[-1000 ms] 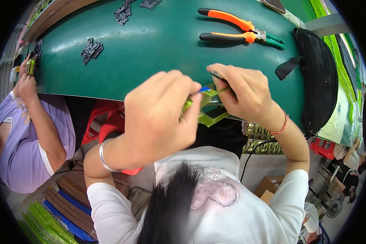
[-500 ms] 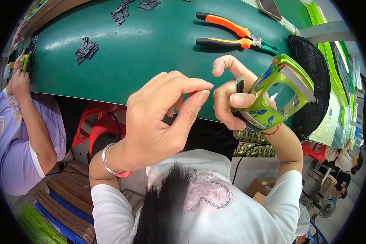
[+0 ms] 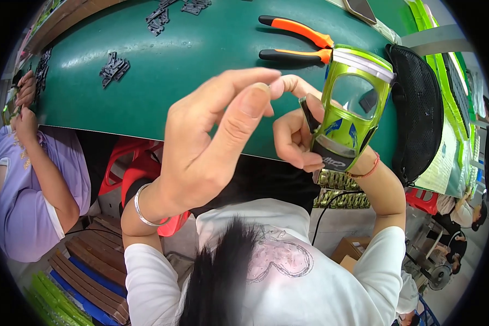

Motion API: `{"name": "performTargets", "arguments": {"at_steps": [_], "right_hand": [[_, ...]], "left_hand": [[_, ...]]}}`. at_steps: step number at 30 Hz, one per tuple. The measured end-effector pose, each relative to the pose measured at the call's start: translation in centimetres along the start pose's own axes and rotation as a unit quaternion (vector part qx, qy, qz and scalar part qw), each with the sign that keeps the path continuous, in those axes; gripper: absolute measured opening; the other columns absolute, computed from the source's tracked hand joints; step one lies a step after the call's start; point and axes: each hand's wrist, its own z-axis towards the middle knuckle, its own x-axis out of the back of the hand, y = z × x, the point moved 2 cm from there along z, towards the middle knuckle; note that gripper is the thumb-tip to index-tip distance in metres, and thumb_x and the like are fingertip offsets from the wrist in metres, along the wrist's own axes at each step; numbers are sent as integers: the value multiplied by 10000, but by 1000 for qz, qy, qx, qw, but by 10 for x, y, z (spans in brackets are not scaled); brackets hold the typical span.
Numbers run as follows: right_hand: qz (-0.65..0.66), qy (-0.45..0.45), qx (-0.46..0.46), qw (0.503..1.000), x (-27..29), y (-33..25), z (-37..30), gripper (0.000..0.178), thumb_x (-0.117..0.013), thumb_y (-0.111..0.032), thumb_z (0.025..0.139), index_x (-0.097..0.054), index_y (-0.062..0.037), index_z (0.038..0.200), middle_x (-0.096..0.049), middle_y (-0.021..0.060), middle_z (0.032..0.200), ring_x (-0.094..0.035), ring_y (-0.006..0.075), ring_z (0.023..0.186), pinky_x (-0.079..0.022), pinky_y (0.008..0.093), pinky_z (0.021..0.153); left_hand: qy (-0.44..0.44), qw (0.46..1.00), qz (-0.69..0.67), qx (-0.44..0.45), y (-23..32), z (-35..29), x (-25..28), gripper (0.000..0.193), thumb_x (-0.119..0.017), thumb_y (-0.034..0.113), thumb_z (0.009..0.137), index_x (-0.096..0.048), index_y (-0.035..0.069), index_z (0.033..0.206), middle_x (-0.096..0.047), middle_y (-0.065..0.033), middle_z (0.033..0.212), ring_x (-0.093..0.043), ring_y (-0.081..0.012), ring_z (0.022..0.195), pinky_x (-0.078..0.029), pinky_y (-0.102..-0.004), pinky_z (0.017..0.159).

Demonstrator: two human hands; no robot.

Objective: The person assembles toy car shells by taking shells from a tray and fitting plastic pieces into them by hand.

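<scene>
My right hand (image 3: 294, 133) grips a glossy green toy car shell (image 3: 338, 124) with a clear windscreen, blue side markings and a black front end. The shell stands tilted over the right side of the green table (image 3: 201, 60). A narrow dark piece (image 3: 308, 115) sticks up at its left side, between my fingers. My left hand (image 3: 206, 144) is closed, thumb and forefinger drawn together close to my right forefinger's tip; whatever lies between them is hidden. Orange-and-black pliers (image 3: 301, 31) lie behind the shell, which covers their jaws.
Small black plastic parts lie in a pile (image 3: 114, 69) and in further clusters (image 3: 157, 20) at the back. A black mesh case (image 3: 418, 108) stands at the right, with a phone (image 3: 360, 10) beyond. At the left sits a co-worker in a purple shirt (image 3: 43, 185). Red stools (image 3: 130, 163) stand below the edge.
My right hand has turned the shell so its windscreen faces up more squarely, covering the pliers' jaws. My left hand has rotated, and its fingertips have come near my right forefinger. The co-worker's hands moved.
</scene>
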Motion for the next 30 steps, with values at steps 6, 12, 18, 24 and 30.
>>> {"name": "performTargets", "arguments": {"at_steps": [6,12,18,24,30], "right_hand": [[-277,153,-35,948,-3,8,-10,515,-561,-585,1044,-578,-131,1287,-653,156,839,-517,114,549,-373,230,437],[-99,114,-96,984,-12,-15,-10,936,-282,-776,1027,-632,49,1298,-692,175,915,-575,122,634,-368,225,441],[-14,-41,-131,990,1,-4,-9,1343,-155,-1050,789,-515,70,1436,-678,351,963,-546,175,521,-353,239,362],[212,-48,-37,975,-6,7,-11,1356,-219,-1068,758,-413,29,1530,-608,401,1210,-701,369,748,-395,258,336],[159,56,-108,980,-13,-2,-8,1217,-240,-1006,853,-463,24,1462,-611,350,1145,-622,298,692,-383,275,410]], "left_hand": [[5,931,218,-294,34,31,2,940,-894,403,743,-551,-37,1500,-672,-128,1355,-592,-287,1242,-461,-428,1056],[-37,963,168,-209,28,34,14,459,-884,167,795,-759,22,1213,-688,-78,963,-634,-198,856,-515,-285,750],[-5,996,79,-37,37,35,10,322,-819,117,922,-740,-34,1195,-717,-46,986,-641,-90,883,-524,-247,776],[-18,996,38,72,24,54,10,343,-743,259,1028,-744,-51,1176,-729,-15,933,-644,-59,878,-529,-219,769],[-32,994,35,100,23,57,12,308,-739,230,1031,-745,-41,1177,-711,0,937,-625,-52,852,-524,-219,783]]}}
